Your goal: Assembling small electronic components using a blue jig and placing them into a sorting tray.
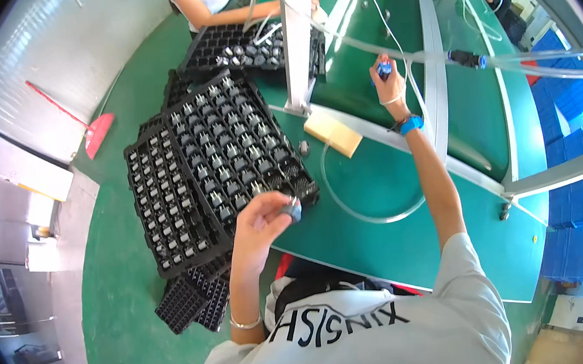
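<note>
Head view. Left hand (256, 222): thumb and forefinger pinch a small grey part (292, 211) with a bit of bright metal on top; the part sits in the air just off the near right corner of the large black tray (277, 179). Right hand (390, 88): reached out past the near rail (364, 128), over the green strip (350, 100); fingers curled around a small blue piece (384, 69). Exact finger contact there is too small to tell. Blue wristband (411, 124) on the right wrist.

Large tray: lies tilted toward the left edge of the green tabletop (379, 258), rows of grey parts with upright metal pins in its pockets. Its left edge overlaps a second black tray (203, 255), also filled with rows of parts. More black trays (183, 306) lie lower, beneath the second tray's near edge.

On the tabletop: a pale yellow block (333, 134), lying against the near rail; a loose metal part (303, 147) between that block and the large tray's right edge; a clear hose (382, 220) looping toward the near edge.

Beyond the large tray's far edge: another black tray (214, 43) with a heap of loose parts, a co-worker's forearm (244, 14) across its far side.
</note>
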### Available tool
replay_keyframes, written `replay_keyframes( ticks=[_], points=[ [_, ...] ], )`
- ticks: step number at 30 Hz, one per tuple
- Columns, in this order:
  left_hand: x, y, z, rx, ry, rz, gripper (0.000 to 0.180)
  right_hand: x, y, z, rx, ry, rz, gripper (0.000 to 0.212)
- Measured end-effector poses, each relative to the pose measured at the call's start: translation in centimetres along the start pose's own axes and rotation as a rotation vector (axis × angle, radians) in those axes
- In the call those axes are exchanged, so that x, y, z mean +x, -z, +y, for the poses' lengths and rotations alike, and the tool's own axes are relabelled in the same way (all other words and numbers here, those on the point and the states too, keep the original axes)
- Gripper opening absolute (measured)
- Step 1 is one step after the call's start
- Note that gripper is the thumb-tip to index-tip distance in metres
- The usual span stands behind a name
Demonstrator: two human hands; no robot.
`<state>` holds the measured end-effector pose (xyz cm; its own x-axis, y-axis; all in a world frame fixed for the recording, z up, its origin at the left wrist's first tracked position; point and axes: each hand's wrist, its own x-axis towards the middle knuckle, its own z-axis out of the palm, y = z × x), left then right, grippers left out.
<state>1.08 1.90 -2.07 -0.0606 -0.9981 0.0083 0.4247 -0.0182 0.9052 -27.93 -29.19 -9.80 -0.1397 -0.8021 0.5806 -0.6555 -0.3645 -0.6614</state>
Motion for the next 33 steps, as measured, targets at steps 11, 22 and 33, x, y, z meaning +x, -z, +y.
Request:
replay_keyframes(
  ticks=[11,22,33],
  points=[
    [-0.4,-1.1,0.2,-0.042,-0.105,0.068,0.027,-1.5,0.8,-1.8,-0.258,0.125,0.07,0.039],
    [3.0,-3.9,0.0,0.014,-0.298,-0.036,0.028,-11.6,8.6,-19.9,1.218,-0.751,-0.942,0.049],
    [1.7,-4.0,-1.7,0.043,-0.328,-0.062,0.033,-14.3,9.7,-21.0,1.143,-0.734,-0.959,0.051]
  ],
)
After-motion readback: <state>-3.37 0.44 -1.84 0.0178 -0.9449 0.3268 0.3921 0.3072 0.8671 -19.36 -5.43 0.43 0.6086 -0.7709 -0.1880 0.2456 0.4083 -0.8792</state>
